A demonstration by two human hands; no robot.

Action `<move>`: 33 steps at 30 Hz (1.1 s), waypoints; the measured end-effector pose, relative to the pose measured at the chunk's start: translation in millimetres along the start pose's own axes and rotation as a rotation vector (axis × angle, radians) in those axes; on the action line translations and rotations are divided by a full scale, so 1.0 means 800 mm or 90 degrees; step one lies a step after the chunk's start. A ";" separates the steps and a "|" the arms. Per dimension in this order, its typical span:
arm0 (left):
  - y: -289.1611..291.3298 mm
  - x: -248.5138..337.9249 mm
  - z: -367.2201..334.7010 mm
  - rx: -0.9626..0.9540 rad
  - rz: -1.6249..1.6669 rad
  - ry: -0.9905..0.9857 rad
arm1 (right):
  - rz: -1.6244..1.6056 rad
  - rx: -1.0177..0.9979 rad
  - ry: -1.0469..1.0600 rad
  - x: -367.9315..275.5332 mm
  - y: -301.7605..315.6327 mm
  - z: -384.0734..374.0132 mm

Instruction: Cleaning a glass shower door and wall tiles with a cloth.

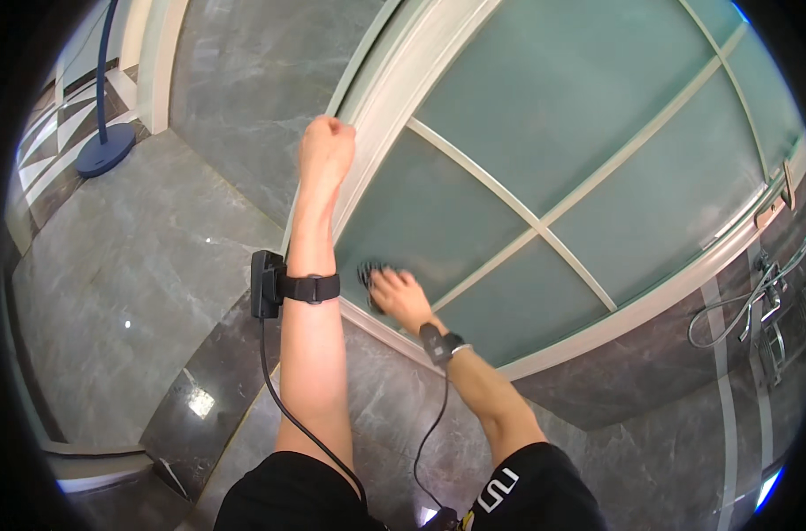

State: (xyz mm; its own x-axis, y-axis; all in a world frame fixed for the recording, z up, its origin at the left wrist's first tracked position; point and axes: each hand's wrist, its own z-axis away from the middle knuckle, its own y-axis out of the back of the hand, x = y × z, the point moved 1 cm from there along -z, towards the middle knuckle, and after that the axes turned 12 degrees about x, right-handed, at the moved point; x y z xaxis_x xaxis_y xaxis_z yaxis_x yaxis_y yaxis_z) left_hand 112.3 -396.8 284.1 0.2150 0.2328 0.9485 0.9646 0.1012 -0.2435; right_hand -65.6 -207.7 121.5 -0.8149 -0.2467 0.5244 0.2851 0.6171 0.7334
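Observation:
A white-framed door point(522, 221) with frosted greenish glass panes and pale dividing bars fills the upper right. My left hand point(325, 152) is closed at the door's left edge, its fingers curled around the frame there. Lower down, my right hand point(401, 296) presses a dark, light-streaked cloth point(368, 274) against the lower left pane. Most of that cloth is hidden beneath my fingers. Both wrists carry a black strapped device, the left one point(266, 285) with a cable running down along the forearm.
A blue stand point(105, 150) with a round base is at the far left. Grey marble tiles point(138, 265) cover the floor. A metal handle point(773, 196) sits on the door's right side. A shower hose and fittings point(757, 296) hang on the right wall.

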 end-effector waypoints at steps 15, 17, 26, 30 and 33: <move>0.038 -0.026 -0.019 -0.001 -0.005 0.008 | 0.195 0.367 -0.111 0.069 0.061 -0.155; 0.036 -0.022 -0.025 -0.029 -0.027 -0.007 | 0.041 0.155 -0.082 -0.011 -0.033 -0.099; 0.081 -0.011 -0.028 -0.001 -0.015 0.027 | 0.178 0.274 -0.149 0.048 0.091 -0.176; 0.063 -0.031 -0.036 -0.016 -0.031 0.007 | 0.199 0.390 -0.209 0.068 0.098 -0.200; 0.063 -0.037 -0.037 -0.023 -0.036 0.019 | 0.114 0.234 -0.118 -0.015 -0.016 -0.143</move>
State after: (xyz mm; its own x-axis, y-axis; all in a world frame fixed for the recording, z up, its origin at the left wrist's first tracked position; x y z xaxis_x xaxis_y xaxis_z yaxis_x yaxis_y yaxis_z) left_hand 159.0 -427.5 250.1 0.1645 0.1982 0.9663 0.9800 0.0783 -0.1829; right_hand -1.6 -298.0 155.1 -0.8550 0.0053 0.5186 0.2592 0.8705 0.4184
